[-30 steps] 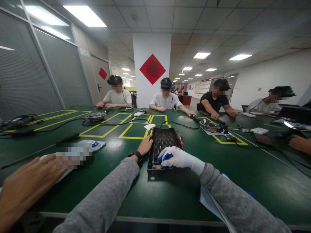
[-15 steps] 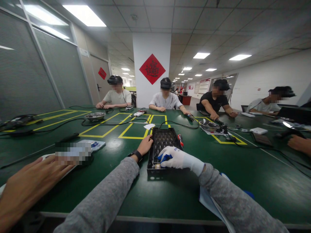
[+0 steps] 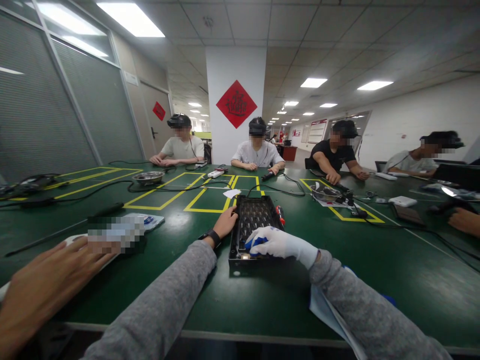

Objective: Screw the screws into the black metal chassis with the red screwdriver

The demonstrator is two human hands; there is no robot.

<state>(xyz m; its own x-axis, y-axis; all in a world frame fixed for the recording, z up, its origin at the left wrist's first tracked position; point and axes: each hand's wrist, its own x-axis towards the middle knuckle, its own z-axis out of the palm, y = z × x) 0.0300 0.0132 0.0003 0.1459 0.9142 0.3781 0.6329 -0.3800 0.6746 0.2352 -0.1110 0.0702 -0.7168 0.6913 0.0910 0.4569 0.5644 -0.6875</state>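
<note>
Head view: left hand (image 3: 225,223) grips black rectangular tray (image 3: 238,262); fabric-gloved right hand (image 3: 273,242) curls, hold unclear.

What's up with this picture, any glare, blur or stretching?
Head view: the ceiling lights are washed out white, and pale glare shows on the green table; also head view: outer edges look stretched, and small pieces in the black case are too soft to tell apart.
</note>
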